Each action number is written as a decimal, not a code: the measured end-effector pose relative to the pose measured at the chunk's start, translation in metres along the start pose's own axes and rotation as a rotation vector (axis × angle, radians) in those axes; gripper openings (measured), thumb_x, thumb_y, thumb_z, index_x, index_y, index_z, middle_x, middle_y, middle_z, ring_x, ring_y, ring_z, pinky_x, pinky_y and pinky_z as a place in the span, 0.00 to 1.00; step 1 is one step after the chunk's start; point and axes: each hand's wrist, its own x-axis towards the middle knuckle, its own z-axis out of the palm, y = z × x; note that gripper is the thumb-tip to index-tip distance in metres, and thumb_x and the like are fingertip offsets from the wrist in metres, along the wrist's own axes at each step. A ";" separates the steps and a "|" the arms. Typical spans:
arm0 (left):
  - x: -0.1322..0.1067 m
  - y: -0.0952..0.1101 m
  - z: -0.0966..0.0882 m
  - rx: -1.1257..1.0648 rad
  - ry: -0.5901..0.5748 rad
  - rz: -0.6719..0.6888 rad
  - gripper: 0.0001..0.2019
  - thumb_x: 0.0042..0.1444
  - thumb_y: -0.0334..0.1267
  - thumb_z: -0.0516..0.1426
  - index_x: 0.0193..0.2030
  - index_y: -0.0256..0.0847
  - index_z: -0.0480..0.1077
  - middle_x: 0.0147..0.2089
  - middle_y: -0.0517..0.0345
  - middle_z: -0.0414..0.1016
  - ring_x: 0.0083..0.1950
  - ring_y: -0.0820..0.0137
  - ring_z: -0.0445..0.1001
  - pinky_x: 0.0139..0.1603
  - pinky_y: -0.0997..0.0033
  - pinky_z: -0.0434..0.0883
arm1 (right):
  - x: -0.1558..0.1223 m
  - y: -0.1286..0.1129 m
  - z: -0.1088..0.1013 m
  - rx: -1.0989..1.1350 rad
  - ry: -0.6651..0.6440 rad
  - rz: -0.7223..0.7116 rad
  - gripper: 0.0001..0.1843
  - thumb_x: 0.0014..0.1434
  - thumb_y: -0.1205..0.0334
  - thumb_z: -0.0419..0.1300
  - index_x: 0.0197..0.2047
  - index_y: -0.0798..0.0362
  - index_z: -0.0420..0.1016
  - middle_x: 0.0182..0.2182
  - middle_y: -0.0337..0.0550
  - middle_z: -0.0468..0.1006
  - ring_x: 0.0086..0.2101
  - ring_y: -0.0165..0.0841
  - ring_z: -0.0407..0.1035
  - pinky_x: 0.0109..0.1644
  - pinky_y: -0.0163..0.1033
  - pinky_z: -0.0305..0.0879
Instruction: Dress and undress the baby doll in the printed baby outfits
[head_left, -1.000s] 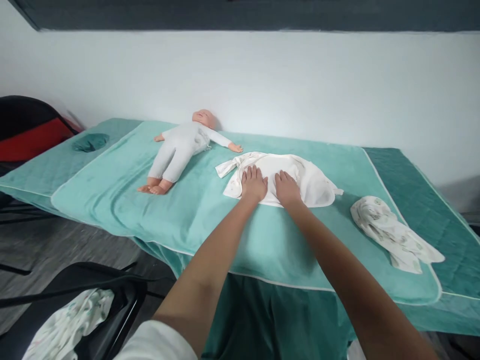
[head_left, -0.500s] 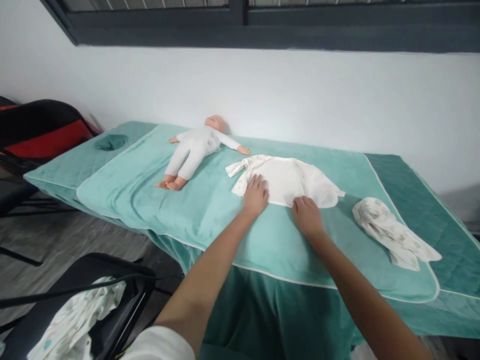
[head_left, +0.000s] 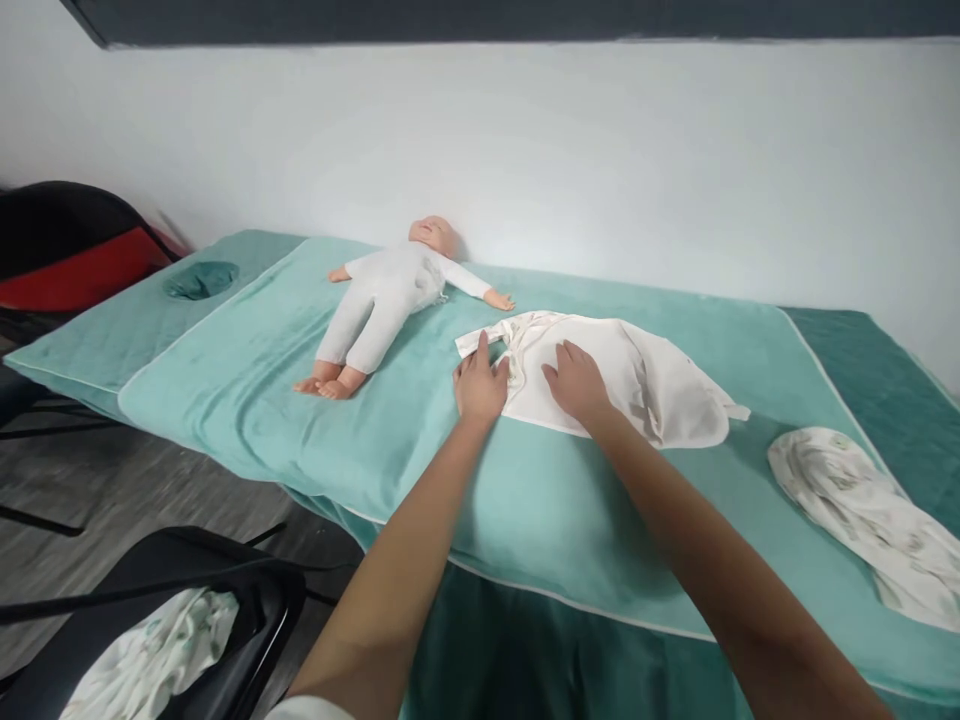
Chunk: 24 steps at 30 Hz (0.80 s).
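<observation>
A small white baby garment (head_left: 615, 350) lies spread on the bed, one sleeve pointing left and its rounded end to the right. My left hand (head_left: 480, 388) rests at the garment's left end near the sleeve, thumb and fingers apart. On the garment's middle lies my right hand (head_left: 579, 385), fingers forward and thumb spread, with nothing visible in its grasp. To the left, a baby doll (head_left: 390, 290) in a white outfit lies on its back, arms spread and feet toward me.
A teal bed cover (head_left: 330, 440) lies under everything, with a face hole (head_left: 202, 281) at the left. A crumpled printed cloth (head_left: 847, 490) lies at right. Another printed cloth (head_left: 161, 640) is on a black chair (head_left: 255, 590). A red-and-black chair (head_left: 82, 265) stands left.
My left hand has shifted left to the sleeve end. The right hand has moved left and inward onto the garment's middle. The view has tilted down a little.
</observation>
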 end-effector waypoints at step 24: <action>0.038 -0.048 -0.008 -0.168 0.240 -0.030 0.16 0.66 0.38 0.47 0.56 0.38 0.68 0.60 0.44 0.71 0.65 0.64 0.68 0.67 0.62 0.67 | 0.018 -0.023 0.013 -0.020 -0.051 0.019 0.33 0.74 0.53 0.42 0.74 0.65 0.54 0.73 0.55 0.48 0.72 0.45 0.43 0.74 0.54 0.42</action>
